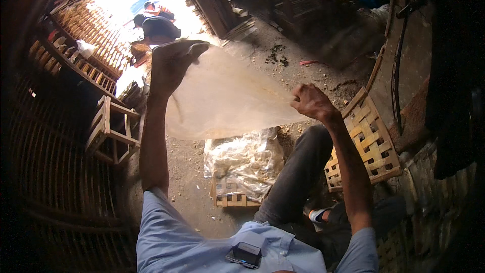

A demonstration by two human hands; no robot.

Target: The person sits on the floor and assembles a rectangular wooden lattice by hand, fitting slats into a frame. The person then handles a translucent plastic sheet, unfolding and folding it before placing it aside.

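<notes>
Between my two raised hands stretches a thin, whitish translucent plastic sheet (227, 91). My left hand (174, 63) is closed on its upper left corner, held higher and farther out. At the sheet's right corner my right hand (312, 102) pinches the edge, knuckles bent. The sheet hangs slack and slanting, its lower edge over a heap of crumpled clear plastic sheets (245, 159). That heap rests on a woven bamboo tray (233, 197) on the ground before me, left of my bent knee.
A small wooden stool frame (113, 129) stands to the left by a slatted bamboo wall. Right of my knee leans a woven bamboo panel (366, 141). People (159, 25) are at the bright doorway. Pebbles and scraps dot the dirt floor (187, 182).
</notes>
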